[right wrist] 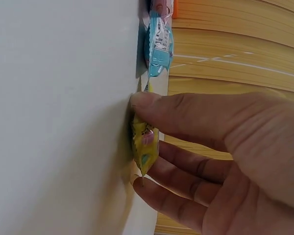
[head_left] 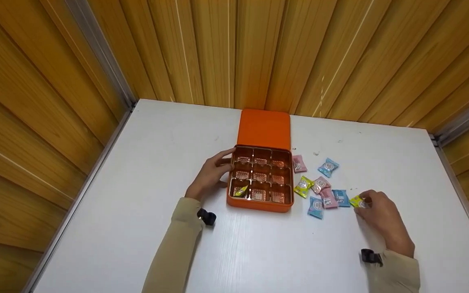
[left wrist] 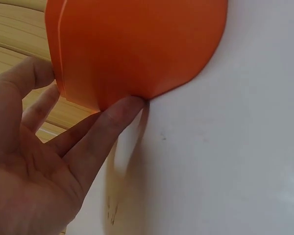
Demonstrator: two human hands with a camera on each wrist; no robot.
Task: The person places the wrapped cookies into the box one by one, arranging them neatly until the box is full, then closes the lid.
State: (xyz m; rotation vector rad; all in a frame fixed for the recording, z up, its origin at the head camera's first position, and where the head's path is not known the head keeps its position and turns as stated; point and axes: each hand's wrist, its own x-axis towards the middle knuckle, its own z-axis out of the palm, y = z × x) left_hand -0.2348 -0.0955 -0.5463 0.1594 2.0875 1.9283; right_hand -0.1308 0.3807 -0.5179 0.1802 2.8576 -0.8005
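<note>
An orange box (head_left: 259, 206) with a tray of several compartments sits on the white table. One yellow-green wrapped candy (head_left: 241, 191) lies in its near-left compartment. My left hand (head_left: 210, 173) rests against the box's left side. In the left wrist view its fingertips touch the orange wall (left wrist: 137, 49), the thumb low by the tabletop. To the right of the loose candies, my right hand (head_left: 385, 215) pinches a yellow wrapped candy (right wrist: 146, 142) between thumb and fingers, at the table surface. Beside it is a blue candy (head_left: 341, 198).
Behind the box lies its orange lid (head_left: 264, 129). Between box and right hand are several wrapped candies, among them a pink one (head_left: 299, 163) against the box, a yellow one (head_left: 303, 186) and a blue one (head_left: 328, 167). Wood-patterned walls (head_left: 255, 53) enclose the table.
</note>
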